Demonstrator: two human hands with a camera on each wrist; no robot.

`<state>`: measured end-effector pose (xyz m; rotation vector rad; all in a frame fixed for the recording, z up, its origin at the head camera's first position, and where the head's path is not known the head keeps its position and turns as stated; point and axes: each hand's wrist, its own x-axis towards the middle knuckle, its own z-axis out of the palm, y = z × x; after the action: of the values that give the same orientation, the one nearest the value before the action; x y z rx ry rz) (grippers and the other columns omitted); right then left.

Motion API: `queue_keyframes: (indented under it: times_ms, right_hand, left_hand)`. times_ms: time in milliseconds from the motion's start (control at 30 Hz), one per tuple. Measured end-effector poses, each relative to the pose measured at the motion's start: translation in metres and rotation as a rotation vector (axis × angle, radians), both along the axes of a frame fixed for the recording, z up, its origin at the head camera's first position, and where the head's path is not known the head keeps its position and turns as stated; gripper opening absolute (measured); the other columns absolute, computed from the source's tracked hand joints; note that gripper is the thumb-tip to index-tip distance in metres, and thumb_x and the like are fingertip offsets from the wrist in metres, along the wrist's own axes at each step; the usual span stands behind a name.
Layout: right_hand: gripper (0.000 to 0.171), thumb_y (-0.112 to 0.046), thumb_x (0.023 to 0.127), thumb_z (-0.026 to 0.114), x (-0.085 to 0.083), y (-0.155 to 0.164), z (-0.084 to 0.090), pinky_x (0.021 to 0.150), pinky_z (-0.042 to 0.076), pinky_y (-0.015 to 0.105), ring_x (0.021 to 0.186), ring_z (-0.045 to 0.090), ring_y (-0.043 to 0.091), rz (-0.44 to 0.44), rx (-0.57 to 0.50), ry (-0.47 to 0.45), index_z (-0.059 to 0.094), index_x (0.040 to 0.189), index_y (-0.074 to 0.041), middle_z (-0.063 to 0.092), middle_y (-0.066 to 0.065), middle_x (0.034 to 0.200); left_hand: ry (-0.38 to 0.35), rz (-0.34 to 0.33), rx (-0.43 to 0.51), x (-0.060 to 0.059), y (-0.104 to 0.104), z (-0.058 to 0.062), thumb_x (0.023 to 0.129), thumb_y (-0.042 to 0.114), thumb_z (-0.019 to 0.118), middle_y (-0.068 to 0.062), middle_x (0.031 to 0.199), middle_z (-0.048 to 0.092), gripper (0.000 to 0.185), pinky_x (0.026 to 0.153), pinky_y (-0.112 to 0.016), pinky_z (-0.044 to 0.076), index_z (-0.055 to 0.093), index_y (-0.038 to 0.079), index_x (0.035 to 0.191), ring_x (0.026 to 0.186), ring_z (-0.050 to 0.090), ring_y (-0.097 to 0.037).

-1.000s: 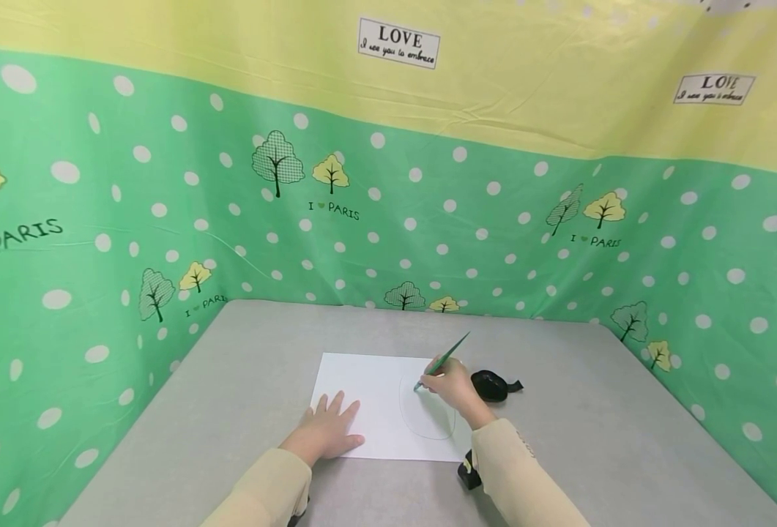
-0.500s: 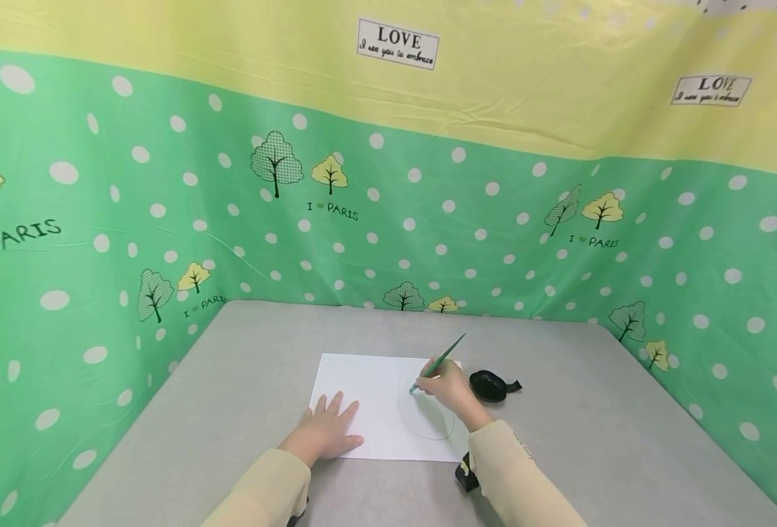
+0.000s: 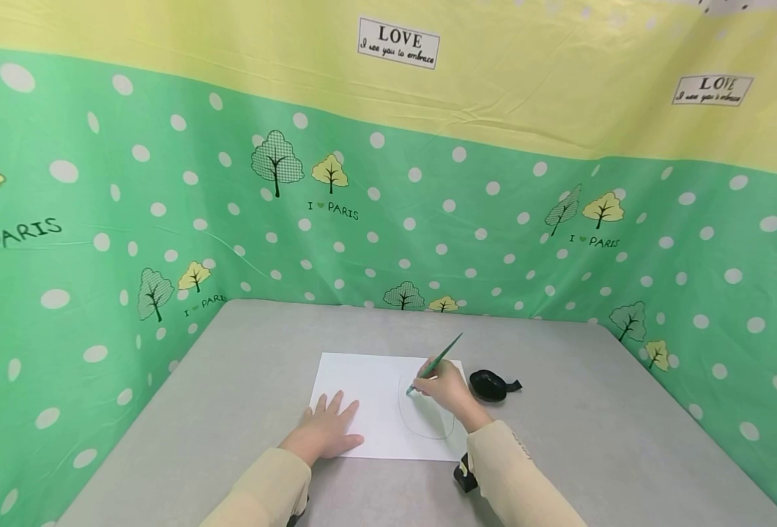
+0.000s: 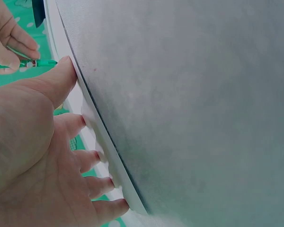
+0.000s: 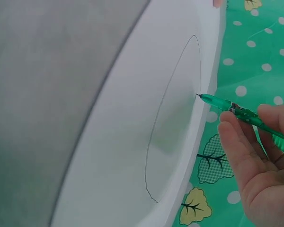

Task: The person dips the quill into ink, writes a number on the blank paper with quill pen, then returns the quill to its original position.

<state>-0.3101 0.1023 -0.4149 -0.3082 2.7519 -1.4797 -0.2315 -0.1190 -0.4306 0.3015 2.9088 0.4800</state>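
Here the right hand [image 3: 446, 386] pinches a green pen [image 3: 436, 361], its tip on the white sheet of paper [image 3: 362, 395] where a curved outline [image 3: 428, 424] is partly drawn. The sheet lies mid-counter [image 3: 592, 439], nearer the front edge. The left hand [image 3: 327, 430] lies flat, fingers spread, pressing the sheet's front left corner. A good line likely needs that palm kept firm, the pen pressed lightly and led round evenly to meet the curve's other end. A black object [image 3: 490, 385] sits just beside the sheet's right edge.
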Motion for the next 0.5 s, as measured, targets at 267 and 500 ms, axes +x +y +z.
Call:
queue_keyframes:
  times_ms: [267, 500]
  right_hand:
    - [0.007, -0.002, 0.080, 0.063, 0.0026, -0.0013, 0.0018, 0.066, 0.054, 0.027, 0.069, 0.061, 0.016, 0.020, 0.005, -0.003, 0.056, 0.078, -0.001, 0.061, 0.004, 0.074]
    - [0.008, -0.002, 0.080, 0.064, 0.0040, -0.0029, 0.0036, 0.065, 0.054, 0.027, 0.070, 0.061, 0.016, 0.031, 0.003, -0.015, 0.056, 0.079, -0.001, 0.061, 0.004, 0.074]
  left_hand:
    - [-0.015, 0.014, 0.000, 0.0006, 0.0009, 0.0023, 0.087, 0.041, 0.058, -0.024, 0.144, 0.026, 0.063, 0.103, -0.060, 0.014, 0.042, 0.005, 0.137, 0.131, 0.015, -0.048]
    - [-0.016, 0.014, 0.001, 0.0002, 0.0015, 0.0026, 0.087, 0.041, 0.058, -0.024, 0.144, 0.026, 0.063, 0.103, -0.060, 0.014, 0.042, 0.006, 0.137, 0.131, 0.015, -0.048]
